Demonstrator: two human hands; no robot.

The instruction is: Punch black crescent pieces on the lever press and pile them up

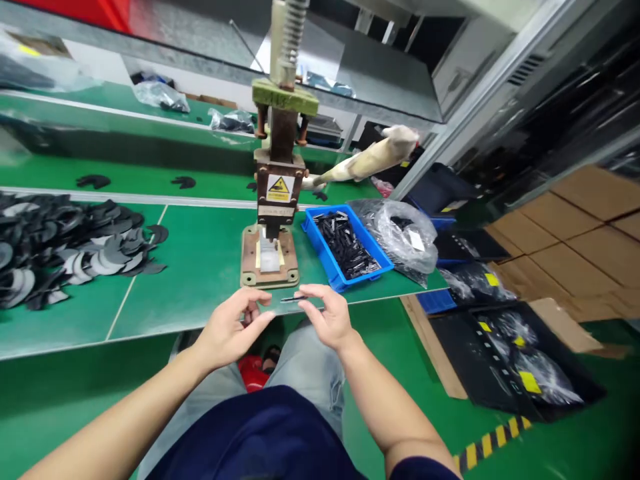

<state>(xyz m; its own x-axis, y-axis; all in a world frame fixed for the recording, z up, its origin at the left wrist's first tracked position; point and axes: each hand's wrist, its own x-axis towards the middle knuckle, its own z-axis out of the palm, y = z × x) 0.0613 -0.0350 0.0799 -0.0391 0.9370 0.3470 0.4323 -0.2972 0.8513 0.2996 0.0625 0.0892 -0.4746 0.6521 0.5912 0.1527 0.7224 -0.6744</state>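
Observation:
Between thumb and fingers of my right hand is a small thin black strip, its free end pointing left over the bench edge. My left hand is just left of it, thumb and fingertips apart, with nothing visible between them. Both hands are in front of a hand press, whose metal base bears a pale fixture under the ram. A blue bin right of the press holds many small black strips like the one in my fingers.
A heap of black and grey curved pieces covers the left of the green bench. The press lever sticks out to the right. Clear plastic bags lie beside the bin. Cardboard boxes and a black crate are farther right.

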